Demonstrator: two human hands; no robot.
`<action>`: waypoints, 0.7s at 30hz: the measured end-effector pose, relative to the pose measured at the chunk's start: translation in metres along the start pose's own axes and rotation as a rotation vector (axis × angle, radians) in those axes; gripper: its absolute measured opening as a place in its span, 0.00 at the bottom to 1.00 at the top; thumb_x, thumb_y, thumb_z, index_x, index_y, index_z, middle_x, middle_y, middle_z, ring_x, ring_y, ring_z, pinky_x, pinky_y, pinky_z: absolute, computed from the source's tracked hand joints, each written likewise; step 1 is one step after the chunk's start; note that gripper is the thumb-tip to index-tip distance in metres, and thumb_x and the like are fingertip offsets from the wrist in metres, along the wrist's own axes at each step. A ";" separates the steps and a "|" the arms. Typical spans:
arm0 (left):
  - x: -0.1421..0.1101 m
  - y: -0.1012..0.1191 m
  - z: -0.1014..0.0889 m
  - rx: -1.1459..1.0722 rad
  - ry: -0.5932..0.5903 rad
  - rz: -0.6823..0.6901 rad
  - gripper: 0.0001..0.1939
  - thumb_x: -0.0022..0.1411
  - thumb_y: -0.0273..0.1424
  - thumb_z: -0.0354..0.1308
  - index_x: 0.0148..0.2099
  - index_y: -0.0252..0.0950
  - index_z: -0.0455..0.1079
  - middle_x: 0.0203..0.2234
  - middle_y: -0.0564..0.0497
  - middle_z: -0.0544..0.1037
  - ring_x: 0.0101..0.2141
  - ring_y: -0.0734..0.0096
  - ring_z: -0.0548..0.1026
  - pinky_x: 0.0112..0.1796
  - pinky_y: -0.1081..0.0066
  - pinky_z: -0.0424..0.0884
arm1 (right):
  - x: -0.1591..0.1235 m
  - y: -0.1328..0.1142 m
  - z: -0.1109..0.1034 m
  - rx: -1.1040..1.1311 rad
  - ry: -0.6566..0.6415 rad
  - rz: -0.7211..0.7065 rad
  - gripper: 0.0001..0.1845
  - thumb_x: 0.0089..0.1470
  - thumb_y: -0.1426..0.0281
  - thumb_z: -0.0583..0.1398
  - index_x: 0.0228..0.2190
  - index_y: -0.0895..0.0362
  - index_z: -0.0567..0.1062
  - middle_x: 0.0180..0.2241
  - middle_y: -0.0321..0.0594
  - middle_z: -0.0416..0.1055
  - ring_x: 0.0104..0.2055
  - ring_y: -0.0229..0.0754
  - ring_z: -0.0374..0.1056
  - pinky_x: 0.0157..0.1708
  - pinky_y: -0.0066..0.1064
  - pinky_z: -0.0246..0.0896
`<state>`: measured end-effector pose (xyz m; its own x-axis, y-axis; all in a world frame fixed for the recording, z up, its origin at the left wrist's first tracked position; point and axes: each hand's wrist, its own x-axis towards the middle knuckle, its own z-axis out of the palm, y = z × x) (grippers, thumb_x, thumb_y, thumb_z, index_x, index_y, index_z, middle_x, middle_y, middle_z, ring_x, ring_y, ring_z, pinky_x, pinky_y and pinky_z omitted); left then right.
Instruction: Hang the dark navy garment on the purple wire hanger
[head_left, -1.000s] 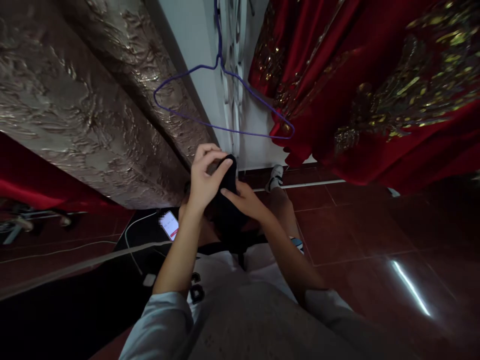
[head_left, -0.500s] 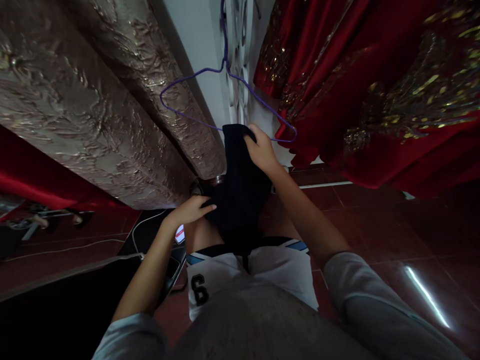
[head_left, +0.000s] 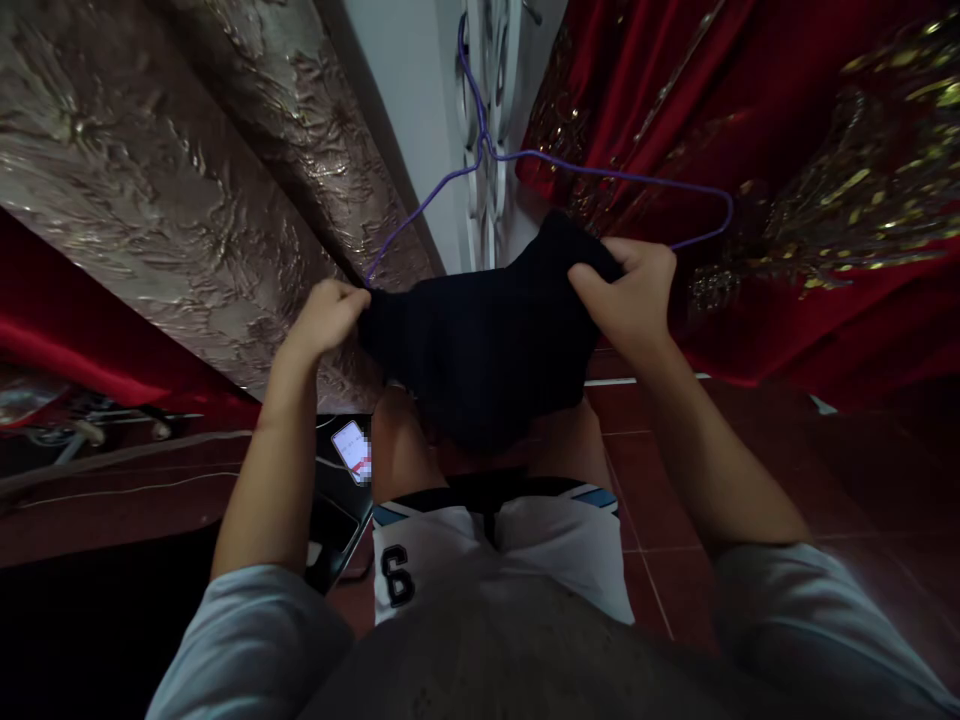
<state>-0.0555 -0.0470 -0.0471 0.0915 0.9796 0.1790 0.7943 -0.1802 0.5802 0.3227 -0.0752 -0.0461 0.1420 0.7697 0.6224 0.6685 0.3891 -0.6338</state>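
Note:
A dark navy garment [head_left: 487, 340] is spread between my hands in front of my knees; its exact kind does not show. My left hand [head_left: 328, 318] pinches its left corner, beside the lower left end of a purple hanger [head_left: 607, 172]. On the other side, my right hand [head_left: 634, 290] grips the garment's upper right part, thumb in front. The hanger tilts, with its right end sticking out above and beyond my right hand. Cloth and hand hide most of its lower bar, so I cannot tell how far the garment is on it.
White ornate metalwork [head_left: 491, 130] stands behind the hanger. Textured beige fabric [head_left: 187, 200] hangs at the left, red cloth with gold sequins [head_left: 847, 190] at the right. A lit phone [head_left: 351, 450] lies on a black surface by my left leg. Red floor tiles [head_left: 675, 450] show below.
My left hand has moved up to the garment's left corner, and my right hand has moved right. The garment is now stretched wide, and the hanger has shifted right and tilted.

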 end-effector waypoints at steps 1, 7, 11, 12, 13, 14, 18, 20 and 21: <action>0.004 -0.003 0.003 -0.035 -0.121 -0.030 0.16 0.54 0.32 0.53 0.17 0.37 0.58 0.14 0.55 0.57 0.19 0.73 0.57 0.23 0.70 0.55 | 0.000 0.001 0.000 -0.006 0.004 -0.004 0.21 0.48 0.69 0.61 0.18 0.54 0.53 0.20 0.32 0.44 0.24 0.34 0.45 0.24 0.30 0.46; 0.008 -0.026 -0.002 -0.152 -0.128 -0.046 0.14 0.58 0.32 0.52 0.21 0.37 0.62 0.18 0.51 0.68 0.26 0.67 0.71 0.33 0.66 0.71 | 0.001 0.006 0.002 0.007 -0.028 -0.002 0.21 0.46 0.72 0.61 0.17 0.55 0.52 0.19 0.31 0.44 0.24 0.33 0.44 0.24 0.31 0.43; 0.012 0.002 -0.024 -0.197 0.201 0.206 0.14 0.64 0.36 0.51 0.27 0.36 0.67 0.29 0.50 0.76 0.40 0.64 0.75 0.44 0.64 0.71 | 0.003 0.007 0.008 0.077 -0.042 0.038 0.20 0.47 0.72 0.61 0.17 0.54 0.53 0.20 0.31 0.45 0.24 0.33 0.45 0.25 0.31 0.48; 0.015 0.015 -0.026 -0.186 0.228 0.276 0.14 0.66 0.37 0.51 0.29 0.36 0.68 0.31 0.50 0.77 0.42 0.65 0.75 0.46 0.64 0.71 | 0.002 0.006 0.010 0.106 -0.058 0.053 0.20 0.48 0.72 0.61 0.18 0.54 0.53 0.20 0.31 0.45 0.24 0.34 0.46 0.25 0.31 0.50; 0.018 0.029 -0.026 -0.166 0.242 0.344 0.14 0.68 0.38 0.51 0.32 0.37 0.69 0.33 0.50 0.76 0.43 0.65 0.74 0.47 0.64 0.70 | 0.000 0.005 0.013 0.133 -0.082 0.061 0.19 0.48 0.71 0.61 0.18 0.54 0.54 0.20 0.32 0.46 0.24 0.34 0.47 0.25 0.31 0.51; 0.021 0.042 -0.023 -0.144 0.251 0.413 0.13 0.69 0.39 0.53 0.36 0.37 0.70 0.35 0.50 0.76 0.43 0.65 0.73 0.47 0.63 0.70 | -0.002 0.004 0.015 0.154 -0.109 0.059 0.18 0.49 0.71 0.60 0.18 0.54 0.55 0.20 0.32 0.47 0.25 0.35 0.49 0.26 0.31 0.54; 0.031 0.074 0.001 -0.083 0.270 0.591 0.16 0.70 0.42 0.59 0.54 0.40 0.68 0.41 0.48 0.74 0.42 0.61 0.72 0.48 0.61 0.69 | -0.016 0.003 0.010 0.096 -0.097 -0.024 0.11 0.50 0.69 0.59 0.21 0.53 0.61 0.23 0.35 0.59 0.30 0.41 0.61 0.36 0.36 0.64; 0.034 0.076 0.011 -0.066 0.241 0.614 0.16 0.72 0.44 0.55 0.55 0.41 0.68 0.38 0.48 0.74 0.40 0.60 0.72 0.48 0.61 0.69 | -0.017 0.007 -0.004 0.050 0.038 -0.089 0.04 0.51 0.71 0.58 0.26 0.53 0.66 0.31 0.40 0.67 0.40 0.47 0.67 0.45 0.43 0.65; 0.035 0.074 0.015 -0.058 0.233 0.619 0.16 0.74 0.45 0.53 0.54 0.40 0.69 0.36 0.48 0.74 0.39 0.61 0.72 0.48 0.62 0.69 | -0.016 0.011 -0.013 0.034 0.123 -0.121 0.02 0.52 0.72 0.57 0.29 0.53 0.68 0.37 0.44 0.70 0.45 0.50 0.67 0.49 0.46 0.64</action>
<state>0.0152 -0.0252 -0.0096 0.3831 0.6498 0.6565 0.6024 -0.7146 0.3557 0.3369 -0.0897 -0.0569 0.1521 0.6491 0.7454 0.6610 0.4939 -0.5649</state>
